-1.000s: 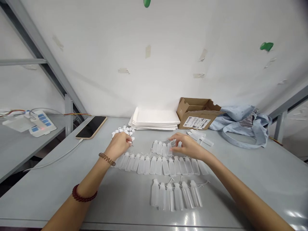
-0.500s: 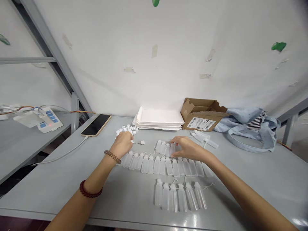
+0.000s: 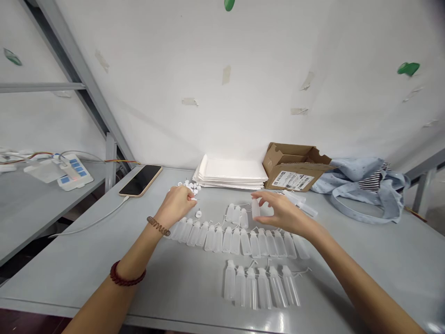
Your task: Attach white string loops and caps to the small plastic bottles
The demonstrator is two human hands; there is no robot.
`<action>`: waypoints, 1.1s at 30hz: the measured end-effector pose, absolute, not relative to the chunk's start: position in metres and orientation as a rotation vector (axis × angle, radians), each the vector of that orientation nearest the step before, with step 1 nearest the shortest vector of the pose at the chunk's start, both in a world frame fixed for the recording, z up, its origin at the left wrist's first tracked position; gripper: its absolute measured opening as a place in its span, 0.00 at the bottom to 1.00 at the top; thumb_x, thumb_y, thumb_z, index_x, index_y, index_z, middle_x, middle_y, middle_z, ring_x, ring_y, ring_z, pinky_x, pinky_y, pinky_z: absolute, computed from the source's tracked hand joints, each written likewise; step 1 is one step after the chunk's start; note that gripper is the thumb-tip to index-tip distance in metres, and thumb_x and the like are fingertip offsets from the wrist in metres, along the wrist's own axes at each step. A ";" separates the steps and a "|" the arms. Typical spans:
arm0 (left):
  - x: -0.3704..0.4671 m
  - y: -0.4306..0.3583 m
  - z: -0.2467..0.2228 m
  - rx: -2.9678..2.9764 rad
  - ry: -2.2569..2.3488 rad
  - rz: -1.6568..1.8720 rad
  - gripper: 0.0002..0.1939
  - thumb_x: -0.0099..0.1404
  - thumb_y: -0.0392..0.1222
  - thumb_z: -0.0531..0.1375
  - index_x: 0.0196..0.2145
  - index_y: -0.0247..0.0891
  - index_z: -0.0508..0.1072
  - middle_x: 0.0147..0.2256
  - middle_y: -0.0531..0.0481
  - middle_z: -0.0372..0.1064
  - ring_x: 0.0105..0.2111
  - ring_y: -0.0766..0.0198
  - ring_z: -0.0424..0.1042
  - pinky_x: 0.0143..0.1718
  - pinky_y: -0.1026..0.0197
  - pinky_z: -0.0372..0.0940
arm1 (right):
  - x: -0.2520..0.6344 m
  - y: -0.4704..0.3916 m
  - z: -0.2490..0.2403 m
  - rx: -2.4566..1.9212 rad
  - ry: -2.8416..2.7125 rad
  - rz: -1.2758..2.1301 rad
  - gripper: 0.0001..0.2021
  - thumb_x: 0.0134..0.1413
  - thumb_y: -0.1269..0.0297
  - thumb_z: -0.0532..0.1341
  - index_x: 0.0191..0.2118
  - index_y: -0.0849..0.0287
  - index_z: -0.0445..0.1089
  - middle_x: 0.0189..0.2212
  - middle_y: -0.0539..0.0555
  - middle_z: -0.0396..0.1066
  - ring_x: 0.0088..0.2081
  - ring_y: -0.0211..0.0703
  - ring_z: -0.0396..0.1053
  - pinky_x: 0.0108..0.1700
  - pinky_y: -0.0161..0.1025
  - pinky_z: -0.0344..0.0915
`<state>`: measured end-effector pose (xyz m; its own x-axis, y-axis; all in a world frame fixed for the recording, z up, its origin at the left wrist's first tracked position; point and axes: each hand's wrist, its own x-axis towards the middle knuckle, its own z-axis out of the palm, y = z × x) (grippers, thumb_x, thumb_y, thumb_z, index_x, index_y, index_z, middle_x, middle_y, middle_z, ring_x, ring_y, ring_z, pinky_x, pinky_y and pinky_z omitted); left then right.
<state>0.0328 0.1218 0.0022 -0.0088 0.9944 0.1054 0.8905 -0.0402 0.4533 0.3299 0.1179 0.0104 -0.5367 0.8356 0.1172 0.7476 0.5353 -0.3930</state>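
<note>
My right hand [image 3: 281, 211] pinches a small translucent squeeze bottle [image 3: 256, 210] between thumb and fingers, upright above the desk. Just left of it stand a few similar bottles [image 3: 237, 215] with thin white strap pieces at their necks. My left hand [image 3: 176, 204] has its fingertips pressed together on a small white needle-tipped cap [image 3: 194, 199], mostly hidden by the fingers. Behind that hand lies a pile of white caps [image 3: 193, 186], and a single loose cap [image 3: 198, 214] rests nearer. A long row of bottles [image 3: 227, 240] lies below both hands.
Another row of bottles [image 3: 261, 288] lies closer to the desk's front edge. At the back are stacked white padded envelopes [image 3: 232, 174], an open cardboard box [image 3: 295, 169] and a light-blue cloth bag [image 3: 354, 185]. A phone [image 3: 141, 181] on a cable lies left.
My right hand has lifted a bottle from the short group and shifted slightly right. My left hand has drawn slightly back left; the loose cap near it has moved nearer and turned.
</note>
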 end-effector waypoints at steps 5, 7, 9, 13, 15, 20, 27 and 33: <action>0.047 0.113 0.016 1.640 1.758 0.885 0.11 0.55 0.45 0.60 0.30 0.33 0.73 0.22 0.50 0.72 0.24 0.62 0.73 0.28 0.63 0.66 | 0.329 0.103 -0.005 -0.929 -2.359 0.058 0.27 0.55 0.65 0.60 0.59 0.57 0.53 0.49 0.62 0.68 0.44 0.47 0.71 0.43 0.45 0.71; 0.057 0.108 0.017 1.392 1.459 1.019 0.13 0.53 0.46 0.63 0.30 0.32 0.73 0.21 0.50 0.71 0.23 0.63 0.72 0.28 0.63 0.67 | 0.323 0.095 -0.009 -0.784 -2.329 -0.070 0.28 0.55 0.69 0.59 0.61 0.57 0.50 0.51 0.63 0.67 0.49 0.48 0.69 0.47 0.45 0.71; 0.068 0.103 0.016 1.212 1.198 1.073 0.12 0.52 0.45 0.65 0.28 0.32 0.72 0.22 0.51 0.71 0.23 0.65 0.71 0.28 0.63 0.67 | 0.315 0.086 -0.009 -0.696 -2.322 -0.139 0.30 0.55 0.70 0.59 0.62 0.58 0.50 0.52 0.64 0.66 0.52 0.49 0.67 0.50 0.46 0.70; 0.090 0.094 0.008 1.003 0.928 1.079 0.12 0.55 0.46 0.64 0.28 0.32 0.72 0.27 0.48 0.72 0.24 0.68 0.70 0.27 0.64 0.66 | 0.302 0.072 -0.007 -0.633 -2.324 -0.124 0.31 0.54 0.71 0.59 0.63 0.60 0.49 0.54 0.65 0.65 0.54 0.50 0.66 0.50 0.45 0.70; 0.098 0.090 0.005 0.942 0.871 1.063 0.12 0.56 0.46 0.64 0.28 0.32 0.72 0.29 0.48 0.71 0.24 0.70 0.68 0.25 0.66 0.63 | 0.299 0.069 -0.006 -0.609 -2.315 -0.092 0.32 0.53 0.72 0.60 0.62 0.62 0.50 0.54 0.66 0.65 0.54 0.50 0.65 0.51 0.45 0.70; 0.113 0.082 -0.001 0.868 0.759 1.065 0.11 0.57 0.45 0.63 0.28 0.32 0.72 0.26 0.53 0.64 0.25 0.72 0.63 0.24 0.68 0.59 | 0.295 0.067 -0.009 -0.607 -2.291 -0.004 0.30 0.51 0.73 0.61 0.60 0.64 0.55 0.53 0.67 0.64 0.54 0.49 0.65 0.53 0.43 0.68; 0.117 0.075 -0.001 0.894 0.751 1.075 0.11 0.59 0.46 0.62 0.28 0.33 0.72 0.24 0.54 0.61 0.26 0.71 0.60 0.26 0.68 0.60 | 0.296 0.066 -0.013 -0.631 -2.273 0.080 0.28 0.54 0.71 0.59 0.61 0.58 0.53 0.56 0.65 0.60 0.53 0.50 0.65 0.51 0.46 0.69; 0.114 0.075 0.003 1.038 0.852 1.097 0.12 0.59 0.46 0.62 0.26 0.33 0.72 0.22 0.54 0.62 0.24 0.70 0.62 0.26 0.66 0.61 | 0.297 0.064 -0.014 -0.660 -2.234 0.141 0.29 0.54 0.71 0.60 0.60 0.54 0.54 0.50 0.63 0.61 0.43 0.46 0.71 0.39 0.42 0.74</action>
<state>0.1144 0.0755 0.0026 0.2540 0.9662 -0.0441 -0.2826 0.1178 0.9520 0.2969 0.0642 -0.0140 -0.5561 0.5014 0.6628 0.4142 0.8586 -0.3021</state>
